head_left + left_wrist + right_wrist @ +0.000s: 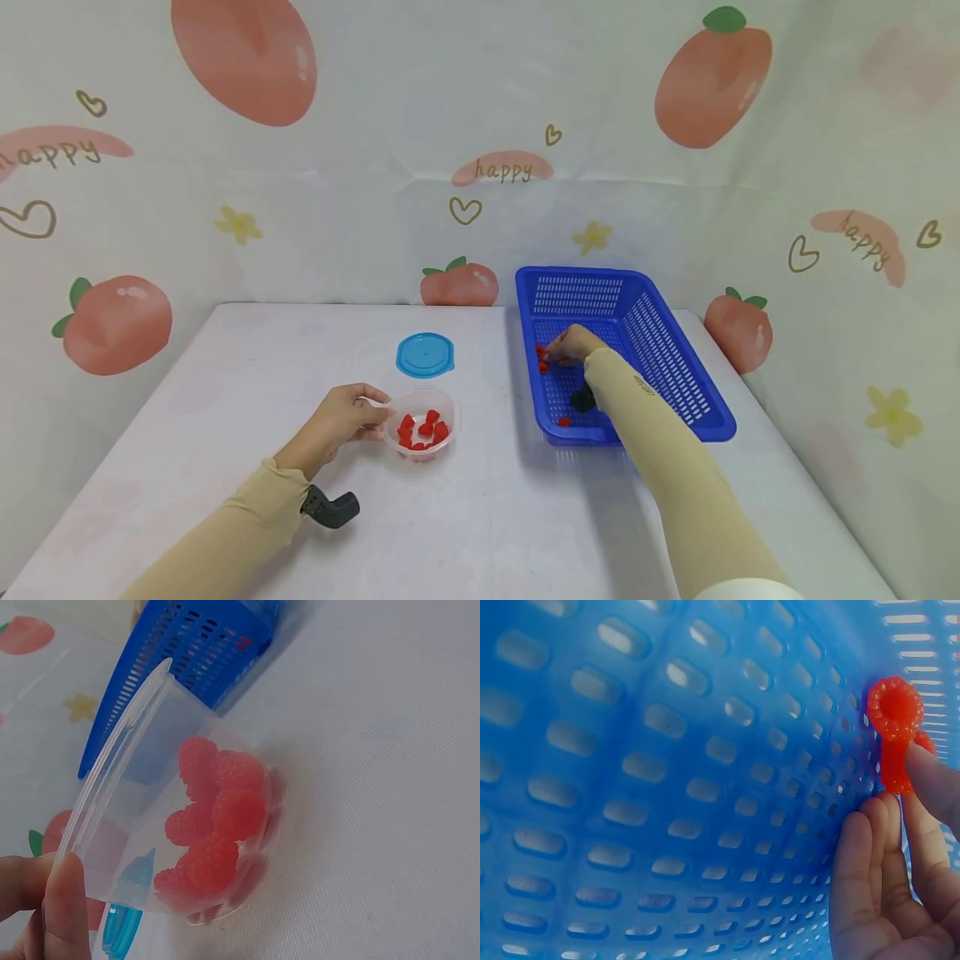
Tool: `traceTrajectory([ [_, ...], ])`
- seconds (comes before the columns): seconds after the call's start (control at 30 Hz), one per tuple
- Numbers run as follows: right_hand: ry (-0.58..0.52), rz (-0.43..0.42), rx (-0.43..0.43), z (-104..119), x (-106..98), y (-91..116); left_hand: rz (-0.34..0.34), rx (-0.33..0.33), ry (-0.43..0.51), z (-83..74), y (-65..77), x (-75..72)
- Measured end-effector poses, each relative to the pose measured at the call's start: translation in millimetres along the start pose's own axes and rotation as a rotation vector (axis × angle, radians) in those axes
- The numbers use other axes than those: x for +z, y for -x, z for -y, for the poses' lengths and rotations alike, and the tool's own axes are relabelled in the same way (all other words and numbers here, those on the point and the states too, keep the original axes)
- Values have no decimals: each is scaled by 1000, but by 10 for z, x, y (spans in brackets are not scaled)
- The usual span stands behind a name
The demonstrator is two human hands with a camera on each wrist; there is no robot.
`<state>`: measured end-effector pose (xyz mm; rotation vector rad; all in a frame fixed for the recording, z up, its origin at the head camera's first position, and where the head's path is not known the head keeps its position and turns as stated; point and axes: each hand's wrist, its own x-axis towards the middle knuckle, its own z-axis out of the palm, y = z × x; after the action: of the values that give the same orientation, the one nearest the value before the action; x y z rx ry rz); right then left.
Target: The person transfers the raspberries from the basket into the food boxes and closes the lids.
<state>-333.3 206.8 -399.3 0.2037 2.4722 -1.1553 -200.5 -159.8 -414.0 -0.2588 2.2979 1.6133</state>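
My left hand (347, 419) pinches the rim of a clear plastic bowl (124, 761) between thumb and fingers. Several red raspberries (240, 814) lie in the bottom of that bowl. On the right, my right hand (573, 343) reaches down inside a blue perforated basket (528, 333), close to its left wall. There the thumb and a fingertip meet a raspberry (896, 769) from opposite sides. Another raspberry (895, 707) sits against it. Nearer the front of the basket lies a separate raspberry (564, 422).
Behind the bowl a blue lid (425, 355) lies flat on the white table (480, 533). A printed cloth backdrop (360, 225) rises at the table's back edge and along the sides. The basket's walls stand high around my right hand.
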Motion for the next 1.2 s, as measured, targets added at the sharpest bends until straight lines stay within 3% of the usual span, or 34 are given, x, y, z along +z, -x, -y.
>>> traceTrajectory([
  [0.67,27,15,4,2,-59,-8,6,-1,-1,-3,-9,-11],
  [1.07,-207,70,-187,163,-335,264,-3,-5,3,10,-37,-11],
  [1.2,-251,50,-249,255,-416,414,-1,1,5,14,-41,-13],
])
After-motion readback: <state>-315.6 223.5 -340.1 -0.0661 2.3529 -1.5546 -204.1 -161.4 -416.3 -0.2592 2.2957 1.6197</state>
